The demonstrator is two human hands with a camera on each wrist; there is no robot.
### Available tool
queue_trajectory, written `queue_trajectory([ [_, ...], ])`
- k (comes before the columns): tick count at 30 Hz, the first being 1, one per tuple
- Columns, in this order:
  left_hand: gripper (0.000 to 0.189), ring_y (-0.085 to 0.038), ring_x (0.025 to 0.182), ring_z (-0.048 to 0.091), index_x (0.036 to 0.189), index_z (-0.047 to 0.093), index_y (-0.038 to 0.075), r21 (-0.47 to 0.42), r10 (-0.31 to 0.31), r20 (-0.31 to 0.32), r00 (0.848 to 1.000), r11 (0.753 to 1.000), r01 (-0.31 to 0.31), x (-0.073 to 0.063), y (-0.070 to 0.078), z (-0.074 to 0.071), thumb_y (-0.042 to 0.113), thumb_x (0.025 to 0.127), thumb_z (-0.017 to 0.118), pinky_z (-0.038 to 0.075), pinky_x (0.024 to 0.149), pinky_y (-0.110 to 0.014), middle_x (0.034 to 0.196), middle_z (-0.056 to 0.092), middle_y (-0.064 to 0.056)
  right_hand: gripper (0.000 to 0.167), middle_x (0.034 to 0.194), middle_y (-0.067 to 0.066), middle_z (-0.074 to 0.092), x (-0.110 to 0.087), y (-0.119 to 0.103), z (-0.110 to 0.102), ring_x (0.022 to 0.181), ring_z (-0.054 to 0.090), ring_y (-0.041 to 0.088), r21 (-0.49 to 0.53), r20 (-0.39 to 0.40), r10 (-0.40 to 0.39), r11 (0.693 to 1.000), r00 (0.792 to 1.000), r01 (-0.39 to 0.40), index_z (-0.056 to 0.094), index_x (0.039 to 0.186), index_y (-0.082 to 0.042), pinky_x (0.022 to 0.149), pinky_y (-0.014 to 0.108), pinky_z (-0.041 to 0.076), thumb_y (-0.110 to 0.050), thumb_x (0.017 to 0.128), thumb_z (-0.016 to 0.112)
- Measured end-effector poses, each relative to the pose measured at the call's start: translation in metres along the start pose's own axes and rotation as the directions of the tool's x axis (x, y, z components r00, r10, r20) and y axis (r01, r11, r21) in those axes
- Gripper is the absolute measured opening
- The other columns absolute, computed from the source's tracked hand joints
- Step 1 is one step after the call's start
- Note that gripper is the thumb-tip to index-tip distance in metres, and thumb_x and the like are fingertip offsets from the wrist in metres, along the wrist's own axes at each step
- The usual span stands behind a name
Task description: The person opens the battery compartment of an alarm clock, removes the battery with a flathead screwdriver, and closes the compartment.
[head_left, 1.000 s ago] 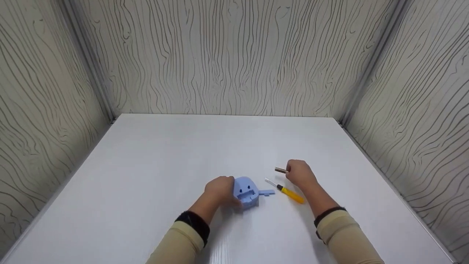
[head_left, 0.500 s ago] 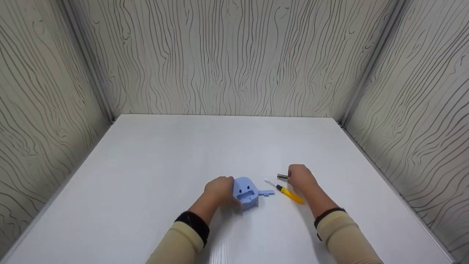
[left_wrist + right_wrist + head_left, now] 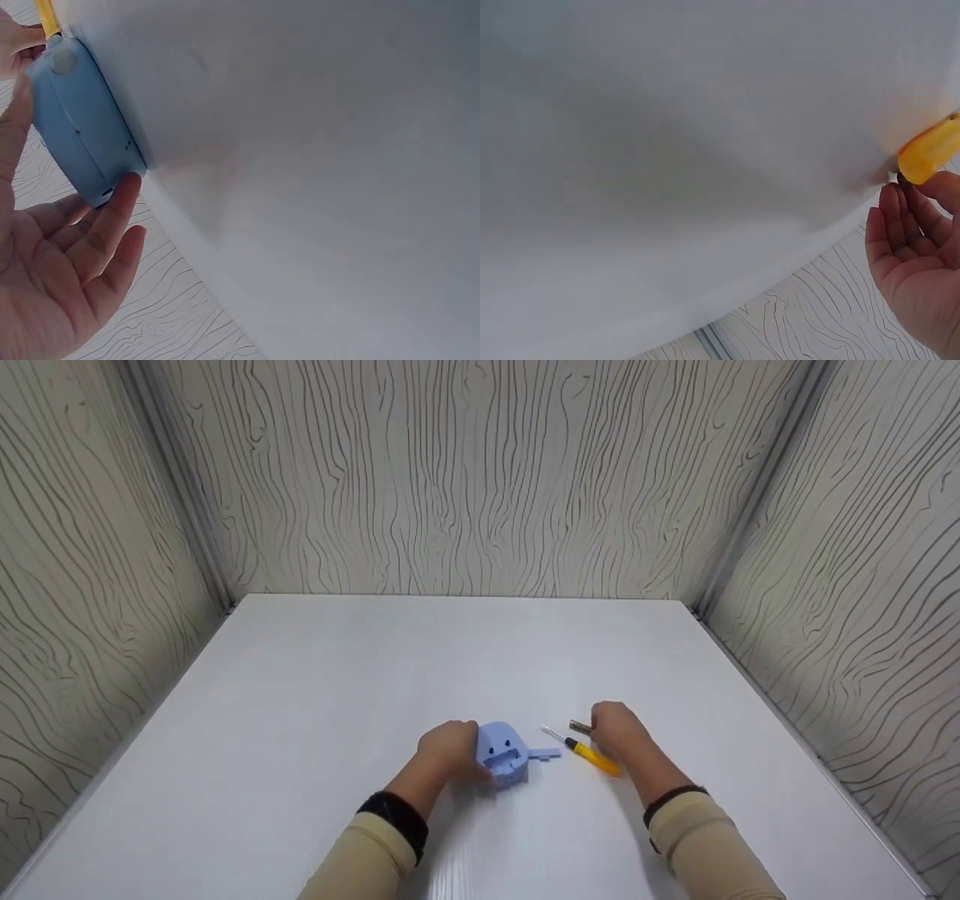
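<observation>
A light blue rounded plastic device (image 3: pixel 501 746) sits on the white table, a hollow battery compartment facing up. My left hand (image 3: pixel 448 748) grips its left side; in the left wrist view, thumb and fingers (image 3: pixel 112 217) hold its edges. Beside it lies a thin blue battery cover (image 3: pixel 545 754), partly next to the device's right side. My right hand (image 3: pixel 616 727) pinches a slim battery (image 3: pixel 580 727) just above or on the table; its far end is hidden by the fingers. Between the hands lies a screwdriver (image 3: pixel 592 756) with a yellow handle, close to the right hand.
The white table (image 3: pixel 337 675) spreads around the hands. Wood-grain-patterned panels (image 3: pixel 465 472) stand at the back and both sides, with metal posts (image 3: pixel 180 487) at the corners.
My right hand has come down and nearer with the battery, closer to the screwdriver. The left hand and the blue device have stayed almost still.
</observation>
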State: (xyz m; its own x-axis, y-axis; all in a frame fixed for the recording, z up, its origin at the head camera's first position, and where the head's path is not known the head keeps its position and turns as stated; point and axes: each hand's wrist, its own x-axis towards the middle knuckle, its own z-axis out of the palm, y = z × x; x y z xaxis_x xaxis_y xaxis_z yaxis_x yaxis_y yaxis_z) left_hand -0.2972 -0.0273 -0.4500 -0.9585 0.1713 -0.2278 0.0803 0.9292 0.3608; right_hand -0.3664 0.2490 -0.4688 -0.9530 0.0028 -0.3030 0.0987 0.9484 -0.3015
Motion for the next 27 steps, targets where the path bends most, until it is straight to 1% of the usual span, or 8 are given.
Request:
queue_trajectory([
  [4,0.088,-0.033,0.133,0.062,0.149,0.055,0.002,-0.002,0.001,0.004,1.000,1.000,-0.001,0.000,0.000,0.000,0.039,0.078,0.094,0.051,0.116,-0.046,0.139,0.068,-0.016,0.014,0.100,0.012,0.068,0.000,0.000,0.000,0.087,0.060,0.025,0.004,0.002,-0.003,1.000,1.000,0.003,0.069,0.112,-0.001,0.093,0.042,0.060,-0.004,0.098,0.068],
  [9,0.086,-0.030,0.127,0.066,0.146,0.058,0.002,0.012,0.016,-0.004,1.000,1.000,-0.016,0.001,0.000,0.000,0.039,0.077,0.094,0.054,0.112,-0.046,0.133,0.070,-0.015,0.009,0.098,0.012,0.068,-0.003,0.002,0.002,0.087,0.060,0.025,-0.026,-0.032,-0.062,0.998,0.998,0.062,0.068,0.105,-0.001,0.089,0.042,0.059,-0.002,0.096,0.067],
  [11,0.087,-0.030,0.126,0.066,0.145,0.058,0.002,0.018,0.020,-0.007,1.000,1.000,-0.020,0.001,0.000,0.001,0.040,0.077,0.095,0.054,0.111,-0.046,0.132,0.071,-0.015,0.012,0.102,0.014,0.069,-0.004,0.003,0.001,0.089,0.061,0.026,-0.031,-0.043,-0.082,0.996,0.996,0.081,0.068,0.106,0.000,0.089,0.043,0.058,-0.001,0.095,0.065],
  [15,0.088,-0.032,0.129,0.065,0.146,0.057,0.001,0.018,0.016,-0.006,1.000,1.000,-0.015,0.002,0.000,0.000,0.040,0.076,0.095,0.053,0.113,-0.046,0.134,0.070,-0.016,0.024,0.121,0.019,0.068,-0.006,0.001,-0.001,0.098,0.061,0.028,0.012,-0.029,-0.044,0.999,0.999,0.044,0.065,0.120,0.000,0.096,0.046,0.058,-0.004,0.096,0.066],
  [17,0.088,-0.032,0.130,0.065,0.146,0.058,0.001,0.019,0.015,-0.006,1.000,1.000,-0.014,0.002,0.001,0.000,0.040,0.076,0.095,0.053,0.113,-0.046,0.134,0.070,-0.016,0.028,0.128,0.021,0.065,-0.005,0.000,-0.002,0.102,0.060,0.029,0.014,-0.022,-0.027,1.000,0.999,0.027,0.065,0.125,0.000,0.099,0.047,0.057,-0.005,0.097,0.067],
  [19,0.088,-0.033,0.130,0.065,0.146,0.058,0.001,0.017,0.012,-0.005,1.000,1.000,-0.012,0.002,0.001,0.000,0.040,0.076,0.095,0.053,0.113,-0.046,0.134,0.070,-0.016,0.030,0.131,0.022,0.064,-0.005,-0.001,-0.004,0.103,0.060,0.030,0.000,-0.022,-0.027,1.000,0.999,0.027,0.065,0.126,0.000,0.100,0.047,0.057,-0.007,0.097,0.069],
  [23,0.090,-0.033,0.131,0.064,0.147,0.057,0.002,0.021,0.007,-0.002,1.000,1.000,-0.007,0.001,0.001,0.000,0.041,0.076,0.095,0.052,0.114,-0.046,0.136,0.069,-0.016,0.029,0.127,0.022,0.066,-0.005,-0.004,-0.007,0.102,0.061,0.030,-0.045,-0.042,-0.083,0.996,0.996,0.081,0.067,0.123,0.000,0.101,0.049,0.057,-0.009,0.096,0.072],
  [27,0.091,-0.033,0.132,0.064,0.148,0.056,0.002,0.026,-0.002,0.004,1.000,1.000,0.002,0.002,0.001,0.000,0.043,0.076,0.094,0.052,0.115,-0.046,0.137,0.069,-0.016,0.025,0.119,0.018,0.069,-0.007,-0.010,-0.006,0.101,0.064,0.029,-0.076,-0.070,-0.150,0.987,0.986,0.145,0.070,0.117,-0.001,0.099,0.049,0.058,-0.012,0.096,0.074],
])
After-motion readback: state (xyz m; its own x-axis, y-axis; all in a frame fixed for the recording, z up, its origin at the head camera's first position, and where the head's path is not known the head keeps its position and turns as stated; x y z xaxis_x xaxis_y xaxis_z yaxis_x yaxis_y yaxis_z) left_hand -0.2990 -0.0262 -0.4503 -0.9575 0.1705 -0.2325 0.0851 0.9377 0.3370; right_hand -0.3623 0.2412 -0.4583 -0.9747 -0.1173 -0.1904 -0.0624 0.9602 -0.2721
